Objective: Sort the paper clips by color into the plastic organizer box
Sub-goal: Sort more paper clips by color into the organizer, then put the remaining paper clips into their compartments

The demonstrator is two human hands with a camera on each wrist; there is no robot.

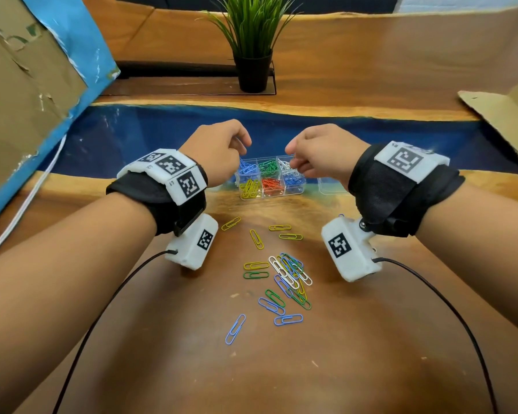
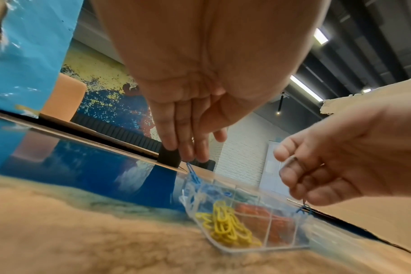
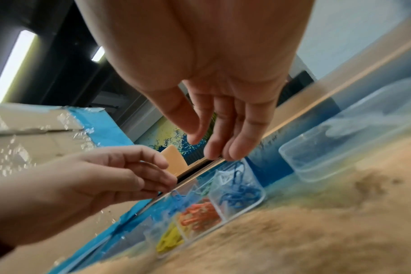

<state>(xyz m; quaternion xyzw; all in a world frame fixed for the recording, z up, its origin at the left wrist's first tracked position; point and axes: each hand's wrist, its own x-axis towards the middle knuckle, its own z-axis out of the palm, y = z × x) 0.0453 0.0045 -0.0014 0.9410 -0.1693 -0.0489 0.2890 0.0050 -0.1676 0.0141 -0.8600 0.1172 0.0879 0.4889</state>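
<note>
I am reading the sort as more than half done: the clear plastic organizer box [image 1: 293, 191] is sitting on the wooden table [image 1: 371, 339], and its six compartments are already holding light blue, green, white, yellow, red and darker blue clips, each colour apart from the others. Still waiting on the table nearer me is a loose scatter of paper clips [image 1: 284, 277], yellow, green, white and blue, some overlapping in a small tangle and a few lying singly. Both hands are hovering over the box's far row. The left hand [image 1: 219, 152] is pinching a light blue clip [image 2: 193, 173] at its fingertips, the clip hanging down into the far left compartment. The right hand [image 1: 320, 153] is pressing its fingertips [image 3: 214, 152] together over the far right side; a thin wire seems to show at them, but I cannot tell its colour. The clips are thin coated wire loops, smooth and glossy; the box is rigid, see-through, with thin dividers. Its loose lid [image 1: 331, 186] is lying just beside it, to the right.
</note>
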